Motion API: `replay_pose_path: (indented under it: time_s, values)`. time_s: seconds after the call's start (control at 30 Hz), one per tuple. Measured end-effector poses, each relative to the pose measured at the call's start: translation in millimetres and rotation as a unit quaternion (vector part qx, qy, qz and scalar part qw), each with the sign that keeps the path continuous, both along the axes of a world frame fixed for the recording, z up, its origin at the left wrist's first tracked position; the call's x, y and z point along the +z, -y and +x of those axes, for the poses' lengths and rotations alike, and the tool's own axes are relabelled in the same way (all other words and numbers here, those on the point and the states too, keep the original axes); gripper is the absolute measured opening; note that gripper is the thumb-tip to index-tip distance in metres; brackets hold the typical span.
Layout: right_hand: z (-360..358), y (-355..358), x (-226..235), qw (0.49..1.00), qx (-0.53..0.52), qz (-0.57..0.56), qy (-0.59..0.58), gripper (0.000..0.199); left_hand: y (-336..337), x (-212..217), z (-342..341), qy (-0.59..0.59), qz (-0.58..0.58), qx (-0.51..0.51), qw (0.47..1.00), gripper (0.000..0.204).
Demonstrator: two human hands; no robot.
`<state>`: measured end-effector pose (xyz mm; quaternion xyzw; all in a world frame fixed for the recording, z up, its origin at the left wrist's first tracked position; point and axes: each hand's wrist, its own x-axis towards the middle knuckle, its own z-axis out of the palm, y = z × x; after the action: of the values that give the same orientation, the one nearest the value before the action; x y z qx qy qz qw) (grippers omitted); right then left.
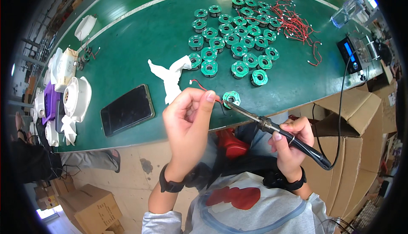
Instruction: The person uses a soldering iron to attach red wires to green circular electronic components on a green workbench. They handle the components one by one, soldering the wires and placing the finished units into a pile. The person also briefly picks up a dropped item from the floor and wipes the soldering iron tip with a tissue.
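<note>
My left hand (187, 110) pinches a thin red wire (199, 84) against a small green coil (231, 98) at frame centre, while my right hand (293, 142) is clamped on the iron (272, 127) by its black grip. I judge the coil light and rigid, its wire floppy and fragile, best gripped by the rim. Plain brown cartons (357, 115) sit at right below the worktop (140, 51).

iron (272, 127) tip blurred against the coil (231, 99); contact unclear. wire (199, 84) end hidden behind left hand (187, 115) beside coil.
</note>
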<state>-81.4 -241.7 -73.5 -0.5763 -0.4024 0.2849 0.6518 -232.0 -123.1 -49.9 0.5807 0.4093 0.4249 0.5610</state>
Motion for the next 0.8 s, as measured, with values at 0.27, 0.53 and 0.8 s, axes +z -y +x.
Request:
replay_pose_path:
  time_s: [0.27, 0.53, 0.8]
  values:
    - [2, 2, 8, 0.999, -0.040, -0.020, 0.012, 0.021, -1, -9, -4, 0.031, -0.005, 0.020, 0.999, 0.017]
    - [3, -3, 24, 0.996, -0.058, -0.054, 0.040, 0.021, -4, -24, -12, 0.111, -0.060, 0.032, 0.992, 0.017]
    - [-5, -10, 25, 0.997, -0.071, 0.002, 0.023, 0.020, 0, -34, -14, 0.085, -0.029, 0.029, 0.996, 0.016]
